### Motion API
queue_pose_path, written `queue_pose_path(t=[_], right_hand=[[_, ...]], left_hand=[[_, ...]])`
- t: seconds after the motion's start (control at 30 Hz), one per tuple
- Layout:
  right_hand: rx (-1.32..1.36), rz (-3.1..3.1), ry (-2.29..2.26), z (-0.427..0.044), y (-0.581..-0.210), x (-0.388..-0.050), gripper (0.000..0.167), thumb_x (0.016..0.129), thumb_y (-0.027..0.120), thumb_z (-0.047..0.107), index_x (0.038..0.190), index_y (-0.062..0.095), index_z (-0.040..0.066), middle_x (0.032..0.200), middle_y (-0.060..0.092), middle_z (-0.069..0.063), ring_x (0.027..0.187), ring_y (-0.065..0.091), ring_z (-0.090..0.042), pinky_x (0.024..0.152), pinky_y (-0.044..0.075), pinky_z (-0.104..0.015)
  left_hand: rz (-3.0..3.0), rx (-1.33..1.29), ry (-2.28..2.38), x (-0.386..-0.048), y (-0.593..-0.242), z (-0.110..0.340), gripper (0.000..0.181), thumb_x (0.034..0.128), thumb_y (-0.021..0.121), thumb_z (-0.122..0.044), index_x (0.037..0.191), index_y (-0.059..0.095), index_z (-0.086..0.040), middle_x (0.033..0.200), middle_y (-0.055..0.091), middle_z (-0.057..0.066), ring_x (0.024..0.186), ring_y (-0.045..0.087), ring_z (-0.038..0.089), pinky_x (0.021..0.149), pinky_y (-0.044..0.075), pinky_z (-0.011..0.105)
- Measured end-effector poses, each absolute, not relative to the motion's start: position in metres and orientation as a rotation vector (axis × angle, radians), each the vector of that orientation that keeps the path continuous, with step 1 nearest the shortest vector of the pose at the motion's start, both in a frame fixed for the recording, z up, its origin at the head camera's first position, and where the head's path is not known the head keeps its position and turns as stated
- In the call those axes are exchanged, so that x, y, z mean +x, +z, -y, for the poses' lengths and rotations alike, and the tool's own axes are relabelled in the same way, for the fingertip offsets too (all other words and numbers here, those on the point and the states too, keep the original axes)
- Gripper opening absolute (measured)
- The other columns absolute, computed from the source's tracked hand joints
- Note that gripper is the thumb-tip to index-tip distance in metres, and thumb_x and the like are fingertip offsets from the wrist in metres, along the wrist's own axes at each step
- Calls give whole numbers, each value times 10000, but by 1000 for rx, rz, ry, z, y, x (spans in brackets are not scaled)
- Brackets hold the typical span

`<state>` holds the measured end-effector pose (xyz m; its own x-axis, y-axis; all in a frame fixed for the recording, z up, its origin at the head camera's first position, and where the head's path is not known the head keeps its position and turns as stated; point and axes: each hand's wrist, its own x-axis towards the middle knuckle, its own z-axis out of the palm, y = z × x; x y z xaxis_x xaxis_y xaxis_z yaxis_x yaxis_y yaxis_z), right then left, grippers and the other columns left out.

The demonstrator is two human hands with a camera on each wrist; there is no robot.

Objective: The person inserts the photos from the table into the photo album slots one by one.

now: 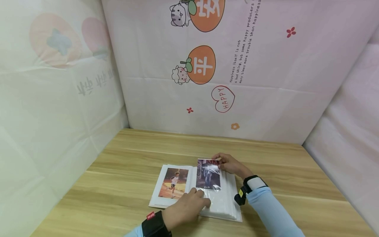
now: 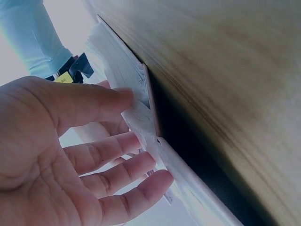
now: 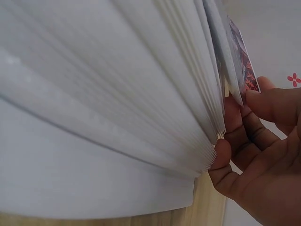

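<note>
A photo album (image 1: 220,207) lies spread on the wooden table, white pages up. My right hand (image 1: 232,164) pinches the top right corner of a dark photo (image 1: 208,176), partly inside the right page's clear sleeve. In the right wrist view, the thumb lies on the photo (image 3: 243,59), with other fingers behind the page and against the page edges (image 3: 188,136). My left hand (image 1: 187,206) rests its fingers on the album's lower middle, below the photo. Its fingers are loosely bent and hold nothing in the left wrist view. A running-child photo (image 1: 174,182) fills the left page.
The table (image 1: 118,184) extends around the album on all sides. A printed white cloth (image 1: 260,108) stands behind it, with more white cloth walls (image 1: 68,125) at left and right. Dark bands (image 1: 155,225) with devices sit on both wrists.
</note>
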<state>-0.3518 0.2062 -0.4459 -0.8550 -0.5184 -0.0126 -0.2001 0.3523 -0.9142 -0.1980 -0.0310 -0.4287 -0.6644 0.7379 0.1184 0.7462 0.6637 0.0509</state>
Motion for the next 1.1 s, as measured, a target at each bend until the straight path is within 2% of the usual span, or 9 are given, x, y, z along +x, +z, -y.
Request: queue_pose_path(t=[0.33,0.5,0.7,0.87,1.1], right_hand=[[-662,-2361,-1447,-206,-444,-349,221,902,499,-17,1115,548,-51,809,536,-95,518,344,-89,465,290,-212],[-668,-2349,-1445,-206,-444,-348,208,893,550,13,1084,562,-69,844,581,-105,599,426,-114,504,319,-223],[-642,-2360,-1425,-205,-443,-347,183,881,591,41,1031,597,-63,860,603,-70,748,521,-169,624,406,-286],[-681,-2366,-1400,-203,-441,-345,174,887,599,54,998,602,-80,854,611,-87,760,535,-183,676,425,-322],[-714,-2339,-1374,-202,-440,-343,182,893,601,83,995,619,-66,854,629,-102,756,579,-215,685,454,-339]], left_hand=[[2792,-1256,-140,-199,-429,31,422,634,800,-135,1001,664,-294,957,521,-45,832,470,131,538,407,229],[2784,-1256,-141,-197,-429,32,409,640,802,-139,997,668,-287,968,523,-41,866,482,143,547,417,232],[2788,-1248,-144,-197,-429,31,415,636,799,-124,993,670,-293,997,533,-40,892,487,147,554,433,244],[2815,-1242,-156,-197,-428,30,422,647,789,-110,1007,670,-295,994,533,-42,903,495,159,554,439,255],[2821,-1259,-146,-198,-426,31,424,656,801,-136,1027,667,-291,1011,544,-43,890,498,156,543,433,247]])
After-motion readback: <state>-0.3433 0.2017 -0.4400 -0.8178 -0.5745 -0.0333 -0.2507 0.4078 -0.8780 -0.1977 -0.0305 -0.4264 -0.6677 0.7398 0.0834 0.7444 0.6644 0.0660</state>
